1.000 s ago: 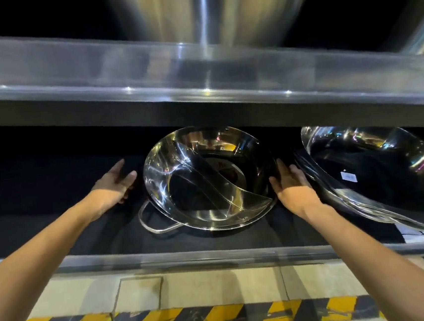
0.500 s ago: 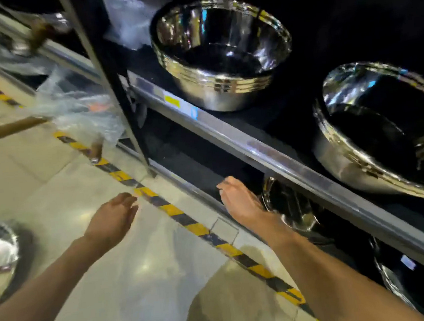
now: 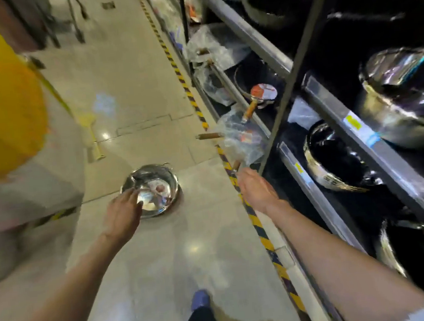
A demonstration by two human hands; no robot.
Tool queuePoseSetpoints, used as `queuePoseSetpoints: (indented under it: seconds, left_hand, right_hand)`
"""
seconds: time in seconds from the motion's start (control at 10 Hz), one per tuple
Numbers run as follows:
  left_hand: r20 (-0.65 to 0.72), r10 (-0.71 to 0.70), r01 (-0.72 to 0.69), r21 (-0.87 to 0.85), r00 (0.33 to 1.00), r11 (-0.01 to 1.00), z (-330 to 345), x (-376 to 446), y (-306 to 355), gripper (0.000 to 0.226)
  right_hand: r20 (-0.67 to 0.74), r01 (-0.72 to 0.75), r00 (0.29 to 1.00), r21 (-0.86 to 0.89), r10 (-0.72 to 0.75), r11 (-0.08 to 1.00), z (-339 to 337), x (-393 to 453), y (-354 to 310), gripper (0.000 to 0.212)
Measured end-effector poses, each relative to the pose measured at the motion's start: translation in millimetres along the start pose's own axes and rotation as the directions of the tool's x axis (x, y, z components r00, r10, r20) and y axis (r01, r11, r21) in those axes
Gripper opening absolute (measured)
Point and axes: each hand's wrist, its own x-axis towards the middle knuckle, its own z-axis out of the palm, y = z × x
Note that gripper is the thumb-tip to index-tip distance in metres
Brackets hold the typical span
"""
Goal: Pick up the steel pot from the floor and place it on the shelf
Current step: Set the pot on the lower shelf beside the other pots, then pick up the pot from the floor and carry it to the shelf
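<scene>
A shiny steel pot with small side handles stands on the tiled floor ahead of me. My left hand hovers open over its near left rim, fingers spread, holding nothing. My right hand is open and empty, out to the right of the pot, near the striped floor line. The dark shelf unit runs along the right, with steel rails and several steel pots and bowls on its levels.
Yellow-black hazard tape marks the floor along the shelf base. Plastic-wrapped pans with wooden handles stick out from the lowest shelf. A yellow blurred mass fills the left. My shoe is below.
I have turned from the low shelf, where both hands were beside a divided steel pot, to the aisle. Both hands left the shelf; the left hand now reaches over a pot on the floor.
</scene>
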Motion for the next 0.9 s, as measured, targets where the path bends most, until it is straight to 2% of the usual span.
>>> queuePoseSetpoints:
  seconds: [0.1, 0.2, 0.3, 0.4, 0.5, 0.7, 0.9]
  left_hand:
    - [-0.035, -0.058, 0.057, -0.04, 0.998, 0.998, -61.4, -36.1, 2.1, 0.037]
    - [-0.059, -0.147, 0.14, -0.107, 0.987, 0.984, -84.6, -60.1, -6.6, 0.035]
    - [-0.06, -0.195, 0.189, -0.095, 0.979, 0.977, -97.7, -77.0, -26.9, 0.034]
    - [-0.053, -0.219, 0.214, -0.088, 0.974, 0.973, -100.8, -88.9, -52.6, 0.037]
    - [-0.017, -0.249, 0.246, -0.088, 0.968, 0.965, -105.8, -98.7, -77.5, 0.038]
    - [0.039, -0.274, 0.277, -0.107, 0.961, 0.955, -110.6, -81.8, -127.4, 0.04]
    - [0.085, -0.232, 0.242, -0.131, 0.969, 0.961, -110.9, -20.4, -168.2, 0.04]
  right_hand:
    - [-0.035, 0.128, 0.991, 0.034, -0.127, 0.991, -22.9, -12.5, -44.5, 0.032]
    - [-0.057, 0.152, 0.987, 0.06, -0.149, 0.987, -28.8, -21.9, -77.3, 0.029]
    - [-0.043, 0.206, 0.978, 0.074, -0.204, 0.976, -30.0, -24.8, -106.4, 0.034]
    - [-0.033, 0.233, 0.972, 0.079, -0.231, 0.969, -24.6, -19.3, -126.4, 0.036]
    - [-0.009, 0.187, 0.982, 0.125, -0.187, 0.974, -19.5, -10.2, -144.6, 0.035]
    - [0.018, 0.229, 0.973, 0.082, -0.231, 0.97, -3.3, 20.2, -185.1, 0.037]
    - [0.016, 0.209, 0.977, 0.082, -0.211, 0.974, 12.6, 80.0, -219.2, 0.037]
